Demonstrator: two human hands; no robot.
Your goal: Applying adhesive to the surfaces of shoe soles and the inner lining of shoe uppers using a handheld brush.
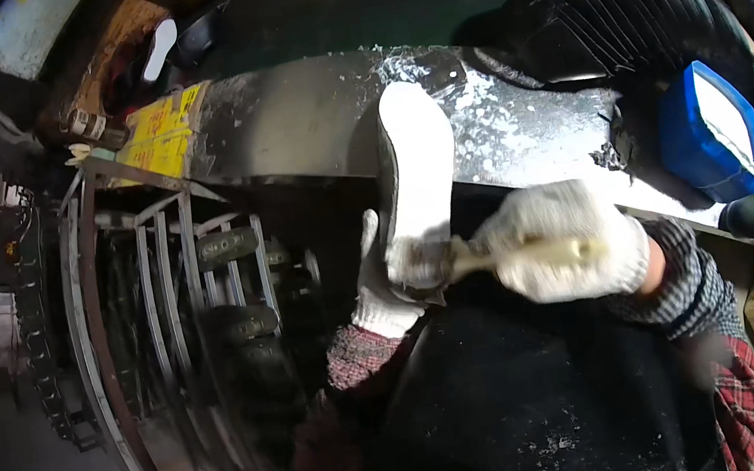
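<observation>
A shoe with a white sole-shaped bottom (pixel 419 146) faces up in front of me, its long side pointing away. My left hand (pixel 377 284), in a white knit glove, grips its near end from the left and below; most of those fingers are hidden underneath. In my right hand (pixel 563 242), also gloved, is a brush. Its pale handle (pixel 470 259) runs left out of the fist. The brush's blurred bristles (pixel 420 262) lie on the near end of the white bottom.
A metal bench (pixel 282 118) spattered white runs across behind the shoe. On its right stands a blue container (pixel 687 140) with white inside. Black ribbed pieces (pixel 627 18) are piled behind. At left is a metal rack (pixel 98 306); another white sole (pixel 161 49) lies at far left.
</observation>
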